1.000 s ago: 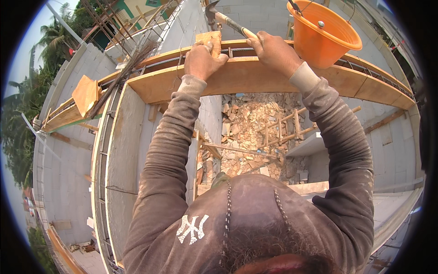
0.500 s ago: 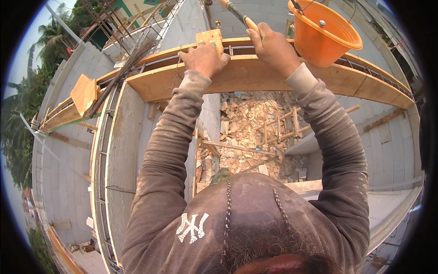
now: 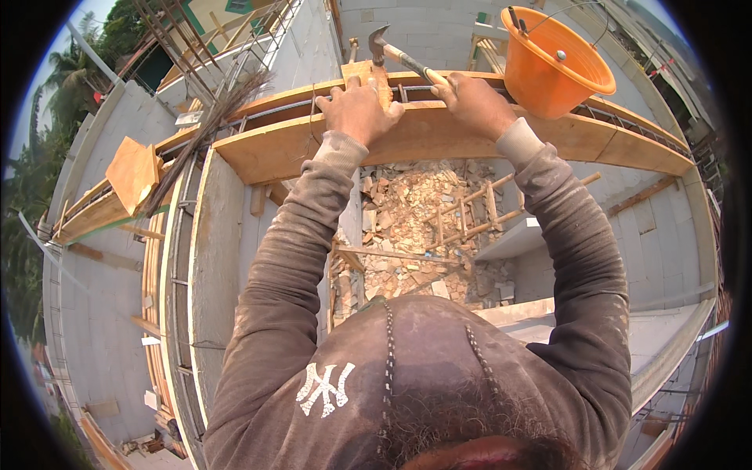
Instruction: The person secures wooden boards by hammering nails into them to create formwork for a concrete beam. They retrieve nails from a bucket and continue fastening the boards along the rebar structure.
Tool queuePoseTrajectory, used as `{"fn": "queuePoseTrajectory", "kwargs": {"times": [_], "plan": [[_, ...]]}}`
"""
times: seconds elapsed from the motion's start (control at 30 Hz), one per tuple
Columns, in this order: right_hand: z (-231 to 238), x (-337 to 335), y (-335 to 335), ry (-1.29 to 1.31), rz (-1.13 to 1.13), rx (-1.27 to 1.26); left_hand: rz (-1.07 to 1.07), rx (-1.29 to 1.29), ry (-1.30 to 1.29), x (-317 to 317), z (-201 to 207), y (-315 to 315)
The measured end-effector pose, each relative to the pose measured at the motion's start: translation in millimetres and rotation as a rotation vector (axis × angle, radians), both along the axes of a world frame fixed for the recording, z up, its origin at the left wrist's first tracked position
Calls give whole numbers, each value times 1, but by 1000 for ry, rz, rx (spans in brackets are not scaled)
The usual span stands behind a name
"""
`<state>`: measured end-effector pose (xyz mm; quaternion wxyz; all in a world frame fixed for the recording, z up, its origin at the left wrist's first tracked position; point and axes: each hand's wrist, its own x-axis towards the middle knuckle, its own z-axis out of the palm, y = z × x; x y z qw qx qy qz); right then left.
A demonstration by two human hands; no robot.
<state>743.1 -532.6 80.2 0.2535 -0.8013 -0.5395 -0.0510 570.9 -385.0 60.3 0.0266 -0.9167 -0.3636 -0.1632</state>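
Note:
My left hand [image 3: 356,113] grips a short piece of wood [image 3: 356,71] lying across the top of the plank formwork [image 3: 439,128]. Its fingers press on the wood's near end. In my right hand [image 3: 474,99] is a claw hammer [image 3: 407,63], held by the wooden lower part of its handle. The hammer points left, and its head sits right by the wood, just beyond my left fingers. Whether the head touches the wood I cannot tell. Steel rebar [image 3: 286,107] runs inside the formwork.
An orange bucket [image 3: 552,82] stands on the formwork to the right of my right hand. Thin wires [image 3: 207,129] lie bundled at the left corner, beside a loose wooden board [image 3: 133,176]. Below lies broken rubble [image 3: 407,215] with a wooden ladder-like frame [image 3: 478,215].
The hammer has come down from above, and its head now shows close to the wood. My right hand is slightly lower; my left hand still holds the wood. The view has shifted a little.

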Motion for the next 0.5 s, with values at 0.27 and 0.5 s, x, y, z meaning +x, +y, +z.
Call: {"fn": "queuePoseTrajectory", "kwargs": {"times": [0.27,0.5], "plan": [[22,-38,-11,-31,-44,-2,-59,-27,-66,-5,-5,7],[17,-59,-14,2,-142,-120,-81,-4,-171,-7,-10,6]]}}
